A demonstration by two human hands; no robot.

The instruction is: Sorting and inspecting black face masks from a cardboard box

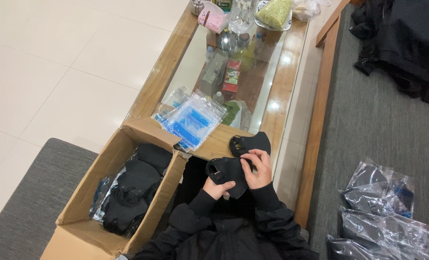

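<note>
My left hand (217, 188) and right hand (259, 169) both grip a black face mask (228, 172), lower centre of frame. Just beyond it another black mask (253, 143) lies on the glass-topped table (281, 91). Open cardboard box (115, 159) of masks lower left. Clear zip bags (192, 119) centre. Bagged masks (383, 212) lower right.
</note>
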